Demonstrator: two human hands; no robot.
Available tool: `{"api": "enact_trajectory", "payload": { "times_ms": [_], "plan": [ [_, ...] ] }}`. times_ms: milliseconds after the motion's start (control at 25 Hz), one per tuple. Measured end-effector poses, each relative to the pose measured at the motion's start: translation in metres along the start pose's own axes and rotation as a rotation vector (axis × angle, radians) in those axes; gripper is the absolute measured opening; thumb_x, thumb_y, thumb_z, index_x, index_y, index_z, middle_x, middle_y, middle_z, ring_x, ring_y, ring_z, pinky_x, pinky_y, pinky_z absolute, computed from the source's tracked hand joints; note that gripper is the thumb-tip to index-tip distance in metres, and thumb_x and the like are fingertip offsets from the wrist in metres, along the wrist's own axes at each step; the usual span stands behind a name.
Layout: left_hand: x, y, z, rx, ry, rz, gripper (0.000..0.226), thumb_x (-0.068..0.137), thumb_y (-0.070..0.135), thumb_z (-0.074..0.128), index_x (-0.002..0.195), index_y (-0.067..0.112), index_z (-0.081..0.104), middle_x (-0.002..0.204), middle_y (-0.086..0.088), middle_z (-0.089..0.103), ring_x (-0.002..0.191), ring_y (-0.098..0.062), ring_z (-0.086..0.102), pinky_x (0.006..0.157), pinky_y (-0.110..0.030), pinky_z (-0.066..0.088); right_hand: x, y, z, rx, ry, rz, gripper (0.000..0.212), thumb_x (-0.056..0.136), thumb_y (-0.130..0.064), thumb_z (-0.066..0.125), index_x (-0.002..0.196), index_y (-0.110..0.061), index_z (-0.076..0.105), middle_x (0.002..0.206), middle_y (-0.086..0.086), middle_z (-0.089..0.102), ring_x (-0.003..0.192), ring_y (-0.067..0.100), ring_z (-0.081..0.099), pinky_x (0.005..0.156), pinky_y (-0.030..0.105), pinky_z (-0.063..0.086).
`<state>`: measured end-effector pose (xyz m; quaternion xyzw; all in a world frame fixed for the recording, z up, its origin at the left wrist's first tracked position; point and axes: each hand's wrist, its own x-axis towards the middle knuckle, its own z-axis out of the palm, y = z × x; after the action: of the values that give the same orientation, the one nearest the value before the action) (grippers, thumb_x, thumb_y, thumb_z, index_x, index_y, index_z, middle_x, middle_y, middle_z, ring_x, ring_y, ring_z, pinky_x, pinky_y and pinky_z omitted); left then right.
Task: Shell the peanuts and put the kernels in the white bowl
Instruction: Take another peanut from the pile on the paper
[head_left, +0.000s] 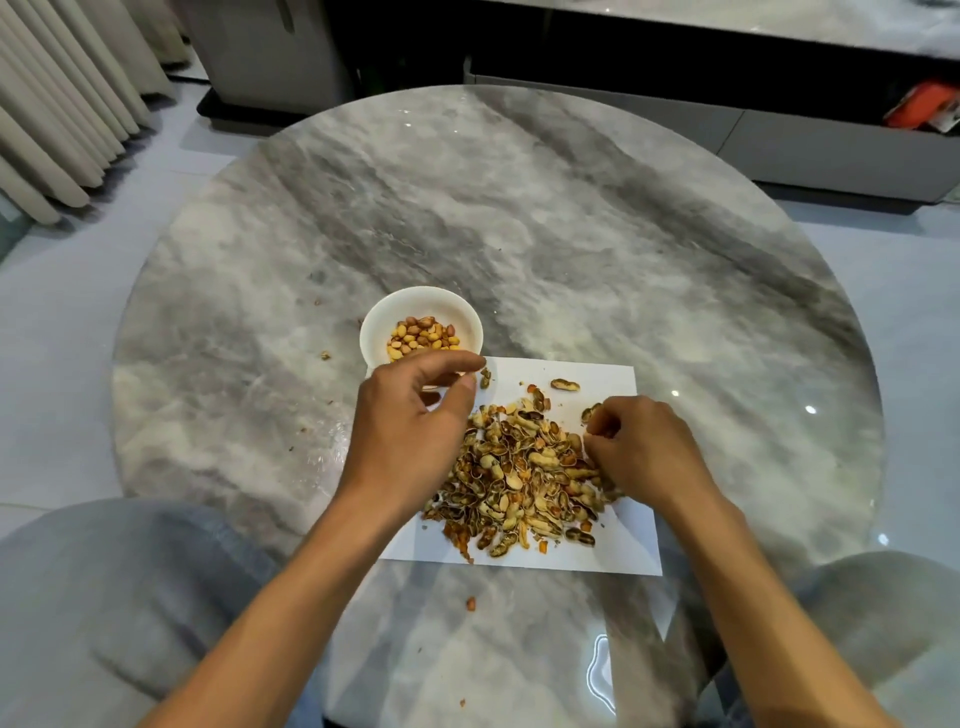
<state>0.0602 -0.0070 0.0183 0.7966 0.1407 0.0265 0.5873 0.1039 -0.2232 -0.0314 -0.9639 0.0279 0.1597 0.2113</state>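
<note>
The white bowl (382, 317) stands on the marble table and holds several shelled kernels (423, 335). My left hand (415, 421) hovers at the bowl's near rim. Its index finger and thumb are curved with a small gap, and nothing shows between them. A pile of peanut shells and pods (519, 478) lies on a white paper sheet (615, 379). My right hand (649, 447) rests on the pile's right side, its curled fingertips pinching a peanut pod (592, 413). One whole peanut (565, 385) lies apart near the paper's far edge.
The round grey marble table (519, 218) stretches beyond the bowl. A loose kernel (470, 603) lies on the table near its front edge, and shell crumbs (325, 355) sit left of the bowl. My knees show below the glassy table edge.
</note>
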Motion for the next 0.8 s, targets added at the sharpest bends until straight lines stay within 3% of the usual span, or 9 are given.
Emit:
{"api": "enact_trajectory", "payload": {
  "times_ms": [160, 280, 400, 520, 800],
  "plan": [
    [0.0, -0.005, 0.015, -0.023, -0.052, -0.069, 0.02, 0.092, 0.013, 0.067, 0.097, 0.03, 0.077, 0.093, 0.02, 0.072, 0.085, 0.008, 0.063, 0.077, -0.017, 0.05, -0.003, -0.008, -0.015, 0.356, 0.042, -0.039, 0.006, 0.092, -0.017, 0.069, 0.086, -0.019, 0.07, 0.085, -0.007, 0.071, 0.077, 0.009, 0.066, 0.068, 0.026, 0.048],
    [0.002, -0.007, 0.024, -0.018, -0.093, -0.074, 0.018, 0.091, 0.016, 0.069, 0.095, 0.032, 0.077, 0.092, 0.021, 0.072, 0.086, 0.009, 0.062, 0.077, -0.017, 0.05, -0.01, -0.02, -0.021, 0.665, -0.034, -0.014, 0.004, 0.092, -0.009, 0.069, 0.089, -0.011, 0.071, 0.079, 0.005, 0.075, 0.067, 0.011, 0.066, 0.059, 0.023, 0.052],
    [0.0, -0.009, 0.031, -0.009, -0.135, -0.048, 0.019, 0.089, 0.017, 0.071, 0.095, 0.034, 0.077, 0.092, 0.022, 0.072, 0.088, 0.006, 0.063, 0.078, -0.017, 0.051, -0.014, -0.03, -0.02, 0.959, -0.118, 0.062, 0.007, 0.092, -0.002, 0.065, 0.092, -0.002, 0.072, 0.078, 0.013, 0.074, 0.064, 0.019, 0.066, 0.06, 0.025, 0.058],
    [-0.003, -0.008, 0.032, -0.09, -0.148, 0.007, 0.026, 0.088, 0.013, 0.072, 0.096, 0.038, 0.075, 0.088, 0.019, 0.074, 0.086, -0.001, 0.066, 0.078, -0.018, 0.053, -0.02, -0.042, -0.021, 1.304, -0.267, 0.129, 0.015, 0.091, -0.003, 0.059, 0.098, 0.003, 0.072, 0.078, 0.015, 0.073, 0.06, 0.014, 0.064, 0.059, 0.022, 0.058],
    [-0.001, -0.002, 0.026, -0.383, -0.143, -0.012, 0.017, 0.086, 0.008, 0.073, 0.094, 0.022, 0.079, 0.087, 0.002, 0.078, 0.086, -0.009, 0.072, 0.072, -0.018, 0.052, -0.027, -0.052, -0.026, 1.448, -0.334, 0.113, 0.022, 0.079, -0.014, 0.066, 0.097, -0.002, 0.068, 0.08, 0.014, 0.072, 0.058, 0.015, 0.065, 0.058, 0.024, 0.059]
  ]
}}
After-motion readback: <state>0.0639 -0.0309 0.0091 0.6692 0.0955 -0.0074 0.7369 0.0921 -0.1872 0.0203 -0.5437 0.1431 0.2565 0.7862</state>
